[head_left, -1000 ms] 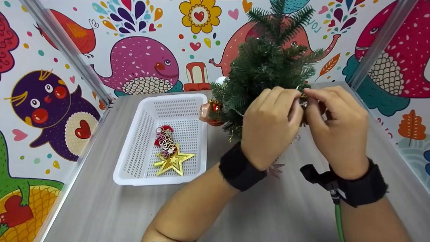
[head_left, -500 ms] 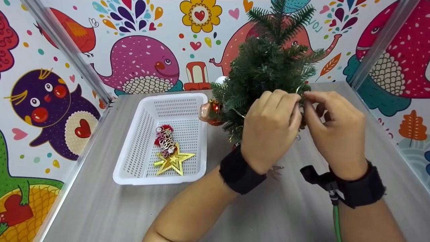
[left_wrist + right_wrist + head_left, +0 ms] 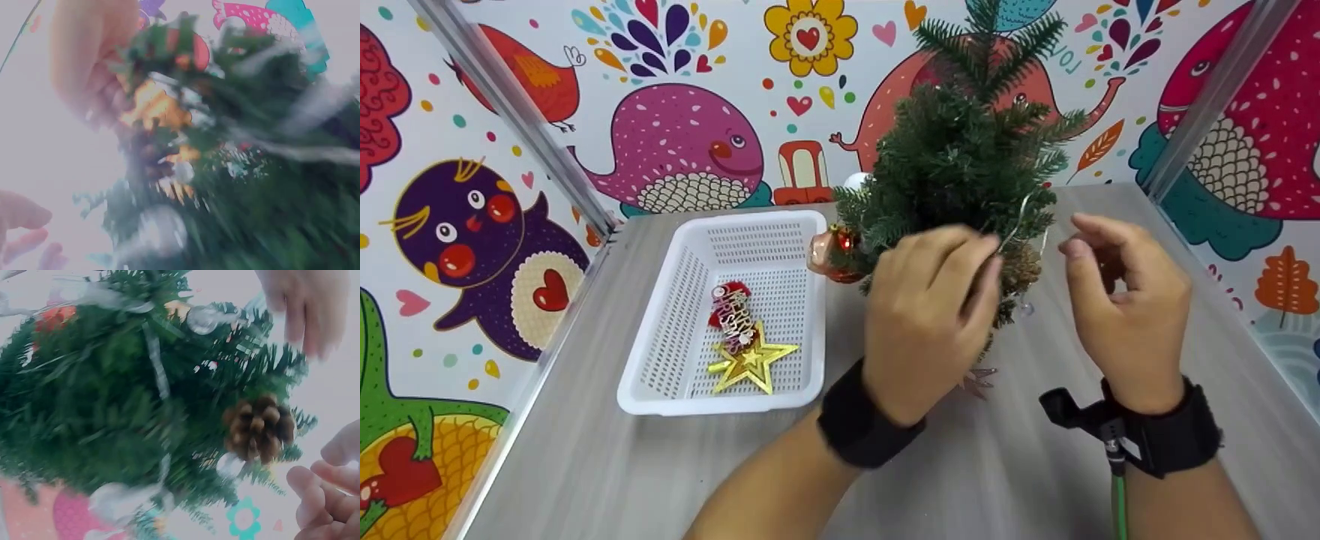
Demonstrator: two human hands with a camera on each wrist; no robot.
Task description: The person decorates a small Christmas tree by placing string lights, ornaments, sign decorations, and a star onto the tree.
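Note:
A small artificial Christmas tree [image 3: 952, 150] stands on the table, wound with a pale string of lights [image 3: 1024, 217]. On its right side hangs a brown pine cone [image 3: 260, 427], also partly seen in the head view. My left hand [image 3: 926, 322] is in front of the lower branches, blurred; the right wrist view shows its fingers [image 3: 298, 320] pointing down with nothing between them. Just right of the tree, apart from it, my right hand [image 3: 1129, 307] has bent, loose fingers and holds nothing. The lower trunk is hidden behind the left hand.
A white plastic basket [image 3: 720, 406] stands left of the tree. Inside lie a gold star [image 3: 750, 361] and a "Merry Christmas" sign [image 3: 735, 315] with red on it. A shiny ornament [image 3: 832, 255] hangs on the tree's left. Printed panels close the back and sides.
Both hands were together, pinching at the tree's right side. They have parted: the left has moved left and down, the right slightly right. The pine cone now shows between them.

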